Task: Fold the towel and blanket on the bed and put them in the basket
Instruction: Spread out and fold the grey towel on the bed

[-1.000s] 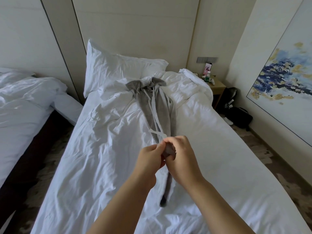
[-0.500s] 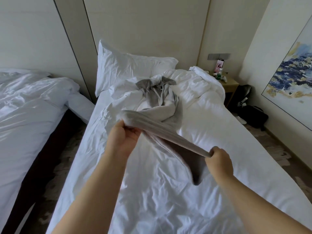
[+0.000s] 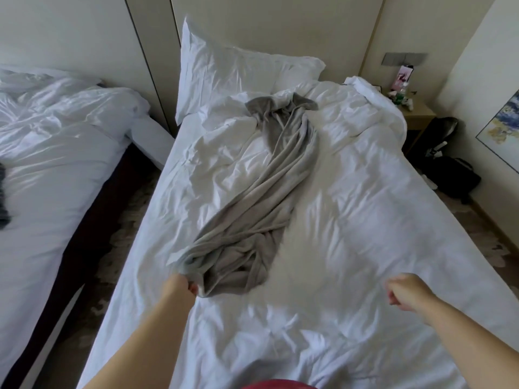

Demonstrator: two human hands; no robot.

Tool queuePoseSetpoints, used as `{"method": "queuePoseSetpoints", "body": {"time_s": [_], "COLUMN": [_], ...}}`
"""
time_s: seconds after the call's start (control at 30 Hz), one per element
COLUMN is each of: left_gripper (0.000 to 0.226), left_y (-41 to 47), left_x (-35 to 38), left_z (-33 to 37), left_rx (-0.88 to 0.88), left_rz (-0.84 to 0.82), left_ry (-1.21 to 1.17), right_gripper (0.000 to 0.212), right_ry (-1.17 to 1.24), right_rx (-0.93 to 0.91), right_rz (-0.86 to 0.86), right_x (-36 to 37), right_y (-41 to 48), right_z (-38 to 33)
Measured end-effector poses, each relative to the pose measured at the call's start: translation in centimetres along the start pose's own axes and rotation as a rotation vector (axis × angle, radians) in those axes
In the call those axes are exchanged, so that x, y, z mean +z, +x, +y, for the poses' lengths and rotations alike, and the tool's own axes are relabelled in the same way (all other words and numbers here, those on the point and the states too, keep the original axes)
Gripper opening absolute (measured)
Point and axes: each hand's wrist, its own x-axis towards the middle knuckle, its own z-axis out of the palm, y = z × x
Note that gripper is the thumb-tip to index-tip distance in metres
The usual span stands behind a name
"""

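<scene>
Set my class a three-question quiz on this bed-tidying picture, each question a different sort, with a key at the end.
1. True or false: the grey blanket lies neatly folded on the bed.
2. Fill in: the right hand has curled fingers and holds ____.
3. Which of the hands grips the blanket? A) left hand B) right hand C) both

Key: 1 false (it is bunched and crumpled); 2 nothing; 3 A.

Head-worn view, looking down along bed (image 3: 351,220), close overhead
</scene>
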Motion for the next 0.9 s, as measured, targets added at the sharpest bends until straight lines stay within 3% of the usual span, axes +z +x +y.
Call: {"method": "queuePoseSetpoints", "body": {"time_s": [0.07, 0.27, 0.43, 0.57, 0.67, 0.8, 0.9], "left_gripper": [0.040, 0.024, 0.021, 0.017, 0.013, 0.013, 0.010], "left_y": [0.6, 1.8, 3.2, 4.9, 7.5, 10.8, 11.5], "left_x": [0.2, 1.2, 1.3, 0.0, -1.8, -4.5, -5.7], "left_z": [-1.4, -3.7, -4.9, -4.8, -4.2, -3.4, -3.4], "left_rx": [-0.012, -0.013, 0.039, 0.035, 0.023, 0.025, 0.010], "left_rz": [0.026, 0.021, -0.106, -0.101, -0.095, 0.001, -0.005], "left_ry": [0.072, 0.099, 0.188, 0.279, 0.300, 0.276, 0.261], "right_gripper": [0.024, 0.022, 0.022, 0.022, 0.011, 0.059, 0.054], "right_ry": [-0.024, -0.167, -0.278, -0.362, -0.324, -0.139, -0.133], "right_rx": [-0.053, -0.106, -0.148, -0.198, -0.246, -0.165, -0.113], "right_rz": [-0.139, -0.384, -0.503, -0.556, -0.518, -0.357, -0.294], "right_x": [2.9, 8.7, 13.2, 18.5, 24.1, 31.2, 33.8], "right_y": [-0.8, -1.3, 0.9, 3.5, 6.3, 9.7, 11.2], "right_z": [-0.5, -2.8, -6.0, -9.6, -12.7, -15.1, -14.4]}}
